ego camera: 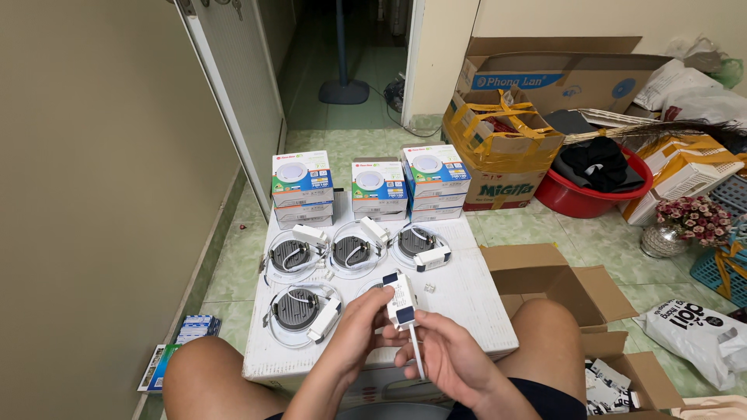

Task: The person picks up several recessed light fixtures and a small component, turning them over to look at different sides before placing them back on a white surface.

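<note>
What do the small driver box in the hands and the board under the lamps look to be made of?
Driver box: seemingly white plastic, smooth and slightly glossy, with dark blue end caps. Board: probably white foam or painted wood; matte and faintly scuffed, with a thick pale edge. The view leaves it open.

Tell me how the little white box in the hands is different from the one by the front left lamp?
The held driver box is lifted, upright, gripped by the left hand and right hand. The lamp's driver box lies flat on the white board, untouched. Both are white and wired.
</note>
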